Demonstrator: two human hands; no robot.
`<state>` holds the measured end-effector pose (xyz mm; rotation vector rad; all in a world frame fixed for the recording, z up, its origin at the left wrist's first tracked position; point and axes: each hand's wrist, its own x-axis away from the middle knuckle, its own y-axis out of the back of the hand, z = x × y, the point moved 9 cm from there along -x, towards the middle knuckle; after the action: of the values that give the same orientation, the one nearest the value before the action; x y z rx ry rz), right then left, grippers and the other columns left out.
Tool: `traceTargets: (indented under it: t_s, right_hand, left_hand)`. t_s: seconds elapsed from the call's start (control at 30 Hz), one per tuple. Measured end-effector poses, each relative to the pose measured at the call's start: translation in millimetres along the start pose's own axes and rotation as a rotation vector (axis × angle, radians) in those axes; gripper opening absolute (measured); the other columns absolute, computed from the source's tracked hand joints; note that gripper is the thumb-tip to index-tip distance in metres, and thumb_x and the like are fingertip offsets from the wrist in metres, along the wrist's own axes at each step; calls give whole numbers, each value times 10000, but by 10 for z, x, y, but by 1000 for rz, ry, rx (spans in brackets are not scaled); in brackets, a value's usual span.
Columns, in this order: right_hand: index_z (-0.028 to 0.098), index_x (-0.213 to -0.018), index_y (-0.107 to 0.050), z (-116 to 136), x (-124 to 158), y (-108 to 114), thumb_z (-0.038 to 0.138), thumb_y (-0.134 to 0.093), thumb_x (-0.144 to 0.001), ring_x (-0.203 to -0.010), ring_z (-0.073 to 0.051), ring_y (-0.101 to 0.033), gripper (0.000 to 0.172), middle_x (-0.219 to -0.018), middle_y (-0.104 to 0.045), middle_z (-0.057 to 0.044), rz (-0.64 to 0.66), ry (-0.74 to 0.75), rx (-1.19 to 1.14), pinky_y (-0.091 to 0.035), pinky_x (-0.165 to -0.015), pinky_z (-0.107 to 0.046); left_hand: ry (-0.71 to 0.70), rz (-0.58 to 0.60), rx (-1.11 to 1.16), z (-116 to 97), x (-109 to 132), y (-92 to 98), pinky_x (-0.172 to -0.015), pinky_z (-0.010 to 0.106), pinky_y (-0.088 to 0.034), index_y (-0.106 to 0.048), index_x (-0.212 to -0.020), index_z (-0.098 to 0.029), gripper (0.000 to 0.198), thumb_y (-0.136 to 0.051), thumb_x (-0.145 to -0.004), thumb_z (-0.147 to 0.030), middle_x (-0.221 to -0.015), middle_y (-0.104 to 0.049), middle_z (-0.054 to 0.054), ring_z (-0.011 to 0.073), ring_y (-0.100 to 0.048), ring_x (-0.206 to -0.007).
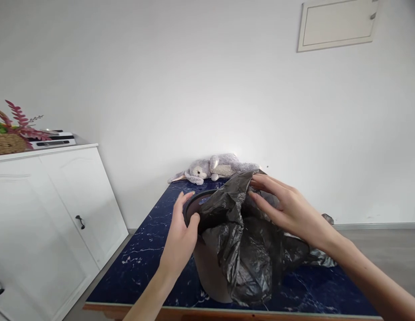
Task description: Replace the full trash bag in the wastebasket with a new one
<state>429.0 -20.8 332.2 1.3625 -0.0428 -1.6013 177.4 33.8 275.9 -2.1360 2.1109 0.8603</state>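
A brown-grey trash bin stands near the front of the table, its dark round rim facing up. My left hand grips the left side of that rim, with the thumb and fingers curled over the edge. A crumpled black garbage bag lies over the right part of the bin's mouth and hangs down its front and right side. My right hand pinches the bag's upper edge between thumb and fingers. The bag hides much of the bin's opening.
The table has a dark blue marbled top with a wooden front edge. A grey plush rabbit lies at its far end by the wall. White cabinets stand to the left, carrying a wicker basket of plants.
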Motion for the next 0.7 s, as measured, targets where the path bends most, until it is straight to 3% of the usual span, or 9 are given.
traceTargets:
  t_s: [0.03, 0.1, 0.2, 0.27, 0.3, 0.4, 0.47, 0.57, 0.7]
  right_hand:
    - [227, -1336, -605, -6, 0, -9, 422, -512, -1079, -1265, -299, -687, 335, -1424, -690, -118, -1, 2, -12, -557, -1072, -483]
    - [230, -1356, -600, 18, 0, -26, 419, -527, -1078, -1250, -276, -696, 345, -1403, -701, -105, 4, 18, -43, -565, -1071, -464]
    - [241, -1378, -593, 103, -15, -74, 403, -520, -1089, -1240, -235, -703, 339, -1392, -705, -82, 49, 45, -111, -581, -1058, -408]
    - [247, -1401, -585, 149, -33, -117, 403, -500, -1098, -1245, -222, -702, 351, -1405, -699, -75, 95, 49, -146, -587, -1055, -386]
    - [249, -1413, -581, 157, -42, -135, 411, -488, -1103, -1259, -224, -696, 362, -1413, -696, -74, 112, 46, -147, -584, -1062, -389]
    - [240, -1444, -576, 111, -55, -186, 491, -458, -1106, -1345, -259, -644, 437, -1457, -676, -87, 149, 11, -90, -537, -1139, -444]
    - [224, -1481, -559, 18, -50, -240, 587, -436, -1095, -1435, -289, -572, 543, -1533, -621, -104, 186, -48, -58, -476, -1208, -488]
    - [229, -1529, -538, -149, -55, -329, 692, -379, -1074, -1535, -309, -462, 668, -1628, -531, -106, 231, -145, -80, -395, -1273, -516]
    - [280, -1480, -614, -363, -183, -442, 739, -353, -1059, -1496, -325, -514, 675, -1588, -583, -81, 237, -202, -232, -357, -1289, -551]
  left_hand:
    - [-134, -43, -29, -188, 25, 38, -1134, 550, -559, -561, -1486, -335, 420, -508, -1073, -389, -1760, -329, 66, 366, -299, -1626]
    - [-463, -34, -86, -644, 150, 18, -1251, 577, -424, -629, -1349, -305, 318, -460, -1080, -283, -1662, -500, 64, 307, -332, -1621]
    - [-936, 257, -228, -1196, 463, -272, -1330, 623, -240, -648, -1248, -275, 339, -462, -996, -143, -1336, -766, 42, 270, -561, -1472]
    - [-1130, 403, -306, -1351, 615, -403, -1333, 611, -230, -665, -1197, -242, 304, -505, -948, -171, -1115, -826, 31, 266, -718, -1250]
    - [-1178, 412, -335, -1383, 633, -417, -1320, 592, -266, -681, -1129, -231, 251, -518, -940, -198, -1001, -826, 23, 252, -764, -1098]
    - [-1212, 290, -415, -1371, 561, -333, -1157, 506, -465, -651, -859, -246, 171, -504, -938, -209, -719, -730, -18, 183, -691, -690]
    - [-1213, 199, -463, -1305, 502, -232, -999, 452, -521, -603, -783, -256, 186, -503, -919, -179, -649, -686, -40, 157, -602, -569]
    - [-1154, 109, -520, -1166, 361, -71, -889, 415, -490, -597, -802, -251, 200, -492, -933, -143, -652, -701, -50, 138, -561, -516]
    - [-942, 93, -625, -903, 42, 43, -928, 423, -439, -635, -859, -239, 319, -384, -1052, -199, -789, -767, -5, 169, -658, -648]
